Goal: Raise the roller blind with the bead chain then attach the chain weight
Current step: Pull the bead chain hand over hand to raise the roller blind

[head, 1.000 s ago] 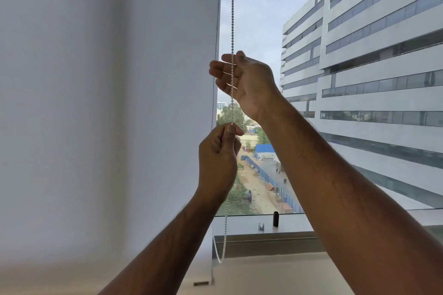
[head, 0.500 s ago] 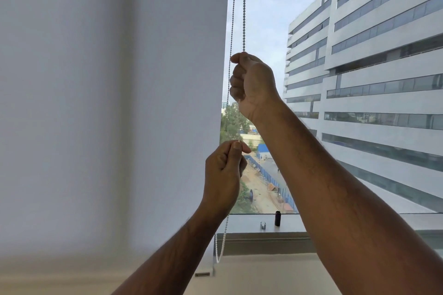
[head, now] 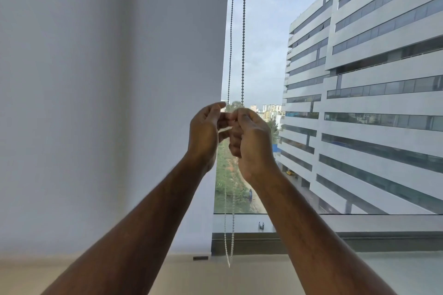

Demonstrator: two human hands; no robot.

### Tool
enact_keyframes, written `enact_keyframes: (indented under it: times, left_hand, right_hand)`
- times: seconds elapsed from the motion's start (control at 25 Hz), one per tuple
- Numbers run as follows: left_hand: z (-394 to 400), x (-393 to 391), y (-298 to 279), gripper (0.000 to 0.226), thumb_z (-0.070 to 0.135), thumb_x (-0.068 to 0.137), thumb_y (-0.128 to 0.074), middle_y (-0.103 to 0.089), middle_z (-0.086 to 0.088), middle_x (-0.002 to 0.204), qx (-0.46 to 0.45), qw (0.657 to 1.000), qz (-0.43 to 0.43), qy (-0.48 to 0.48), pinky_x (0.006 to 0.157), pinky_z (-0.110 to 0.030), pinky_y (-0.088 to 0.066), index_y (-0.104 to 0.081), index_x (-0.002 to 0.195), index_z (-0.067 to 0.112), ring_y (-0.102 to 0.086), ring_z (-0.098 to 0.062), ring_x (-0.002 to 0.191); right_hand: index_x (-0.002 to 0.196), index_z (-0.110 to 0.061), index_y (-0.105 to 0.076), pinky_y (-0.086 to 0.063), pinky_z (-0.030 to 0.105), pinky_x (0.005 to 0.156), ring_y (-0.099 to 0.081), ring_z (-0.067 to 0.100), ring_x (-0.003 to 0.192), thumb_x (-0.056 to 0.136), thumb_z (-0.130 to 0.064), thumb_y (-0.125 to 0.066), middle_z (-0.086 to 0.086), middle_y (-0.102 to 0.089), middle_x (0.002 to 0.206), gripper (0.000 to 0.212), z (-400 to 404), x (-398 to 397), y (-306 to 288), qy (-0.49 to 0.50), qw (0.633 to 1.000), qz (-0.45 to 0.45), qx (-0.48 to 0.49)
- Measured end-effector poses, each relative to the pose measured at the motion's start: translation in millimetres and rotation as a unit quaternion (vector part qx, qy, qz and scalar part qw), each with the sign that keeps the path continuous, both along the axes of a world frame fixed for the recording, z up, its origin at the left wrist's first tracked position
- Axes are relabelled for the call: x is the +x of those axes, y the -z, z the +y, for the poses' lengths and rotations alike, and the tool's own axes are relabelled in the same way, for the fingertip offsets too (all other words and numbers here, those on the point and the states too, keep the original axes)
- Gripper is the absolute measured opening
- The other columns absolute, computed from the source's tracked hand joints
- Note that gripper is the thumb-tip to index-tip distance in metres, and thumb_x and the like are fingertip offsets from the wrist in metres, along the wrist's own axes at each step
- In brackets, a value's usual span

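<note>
Up at the right edge of the white roller blind point(head: 107, 103), both hands meet on the bead chain point(head: 243, 31): the left hand point(head: 206, 134) loosely curled around one strand, the right hand point(head: 251, 141) fisted tight on the other. Its loop dangles near the sill point(head: 359, 223).

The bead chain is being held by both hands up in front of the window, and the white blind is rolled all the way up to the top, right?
Not quite. Both hands, left hand and right hand, do hold the bead chain in front of the window, but the blind is still down: the head view shows it reaching nearly to the sill.
</note>
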State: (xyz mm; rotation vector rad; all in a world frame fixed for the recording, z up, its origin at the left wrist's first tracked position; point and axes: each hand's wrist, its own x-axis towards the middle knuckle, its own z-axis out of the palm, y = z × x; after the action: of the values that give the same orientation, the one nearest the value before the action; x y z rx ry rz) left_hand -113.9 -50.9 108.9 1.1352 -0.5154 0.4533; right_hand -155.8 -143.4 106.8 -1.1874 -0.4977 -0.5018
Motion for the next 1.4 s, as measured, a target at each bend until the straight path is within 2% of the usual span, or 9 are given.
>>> enact_keyframes:
  times: [0.4, 0.6, 0.84, 0.92, 1.0, 1.08, 1.16, 1.32, 1.4]
  left_hand:
    - [-10.9, -12.3, -97.6, 0.032, 0.018, 0.110, -0.037, -0.077, -0.014, 0.103, -0.033, 0.998, -0.009, 0.052, 0.066, -0.028, -0.061, -0.063, 0.122, 0.002, -0.076, -0.021, 0.084]
    - [-21.2, -7.6, -94.0, 0.030, 0.016, 0.109, -0.043, -0.054, -0.002, 0.070, -0.019, 0.999, -0.032, 0.026, 0.045, -0.021, -0.029, -0.070, 0.112, 0.005, -0.038, -0.007, 0.049]
    - [-22.5, -6.0, -71.7, 0.031, 0.011, 0.107, -0.043, -0.042, 0.001, 0.060, -0.032, 0.997, -0.060, -0.033, 0.041, -0.022, -0.023, -0.069, 0.090, 0.012, -0.027, -0.008, 0.044]
    - [-22.3, -7.4, -59.4, 0.030, 0.012, 0.108, -0.043, -0.039, 0.002, 0.058, -0.033, 0.997, -0.064, -0.029, 0.041, -0.022, -0.021, -0.067, 0.089, 0.012, -0.025, -0.008, 0.043]
    - [-22.1, -8.5, -45.1, 0.029, 0.013, 0.108, -0.043, -0.039, 0.002, 0.058, -0.031, 0.997, -0.068, -0.028, 0.041, -0.022, -0.020, -0.067, 0.091, 0.013, -0.024, -0.008, 0.043]
    - [-22.2, -9.6, -30.2, 0.029, 0.014, 0.109, -0.044, -0.040, 0.000, 0.059, -0.028, 0.996, -0.077, -0.040, 0.042, -0.022, -0.022, -0.067, 0.092, 0.012, -0.027, -0.008, 0.043]
    - [-22.5, -10.4, -16.5, 0.028, 0.015, 0.108, -0.045, -0.042, 0.001, 0.059, -0.021, 0.994, -0.082, -0.064, 0.044, -0.024, -0.025, -0.067, 0.093, 0.011, -0.030, -0.008, 0.045]
    - [-24.4, -11.1, 9.6, 0.032, 0.016, 0.109, -0.043, -0.053, 0.013, 0.056, 0.008, 0.989, -0.091, -0.116, 0.046, -0.018, -0.039, -0.066, 0.088, 0.010, -0.048, -0.002, 0.047]
    - [-25.6, -9.5, 22.4, 0.035, 0.018, 0.109, -0.043, -0.052, 0.007, 0.059, 0.010, 0.988, -0.095, -0.117, 0.049, -0.021, -0.035, -0.066, 0.082, 0.012, -0.042, -0.006, 0.050]
  right_hand:
    - [0.083, -0.016, -0.062, -0.020, 0.023, 0.044, -0.026, 0.010, 0.043, 0.109, -0.023, -0.043, -0.007, -0.036, 0.050, 0.034, 5.5, -6.9, 62.9, 0.025, 0.999, 0.019, -0.041]
    - [0.085, -0.015, -0.062, -0.020, 0.024, 0.042, -0.026, 0.009, 0.043, 0.109, -0.020, -0.042, -0.007, -0.036, 0.051, 0.032, 8.2, -9.5, 74.8, 0.022, 0.998, 0.022, -0.047]
    - [0.094, -0.008, -0.066, -0.021, 0.025, 0.043, -0.029, 0.010, 0.047, 0.109, -0.022, -0.044, -0.005, -0.041, 0.054, 0.030, 8.9, -0.9, 92.4, 0.004, 0.996, 0.029, -0.079]
    - [0.100, -0.006, -0.068, -0.029, 0.026, 0.044, -0.040, 0.015, 0.049, 0.108, -0.027, -0.043, 0.004, -0.053, 0.059, 0.033, 6.6, 5.6, 101.0, -0.008, 0.995, 0.027, -0.098]
    - [0.103, -0.012, -0.072, -0.047, 0.028, 0.056, -0.064, 0.019, 0.063, 0.105, -0.039, -0.040, 0.007, -0.073, 0.074, 0.042, 4.8, 10.4, 102.2, 0.004, 0.992, 0.048, -0.115]
    - [0.104, -0.017, -0.074, -0.053, 0.030, 0.075, -0.074, 0.011, 0.081, 0.104, -0.050, -0.034, 0.002, -0.081, 0.094, 0.052, 2.8, 16.9, 93.5, 0.045, 0.988, 0.093, -0.111]
    - [0.103, -0.019, -0.075, -0.053, 0.034, 0.082, -0.074, 0.009, 0.088, 0.105, -0.053, -0.034, 0.003, -0.080, 0.100, 0.053, -0.4, 21.9, 71.8, 0.080, 0.988, 0.109, -0.080]
    - [0.112, -0.008, -0.072, -0.057, 0.035, 0.084, -0.074, 0.016, 0.095, 0.109, -0.040, -0.038, 0.007, -0.078, 0.105, 0.047, -8.4, 24.3, 2.9, 0.081, 0.995, 0.052, -0.022]
    - [0.118, -0.004, -0.069, -0.058, 0.034, 0.082, -0.075, 0.019, 0.097, 0.110, -0.033, -0.039, 0.008, -0.079, 0.108, 0.042, -9.6, 24.6, -32.6, 0.067, 0.997, 0.023, -0.018]
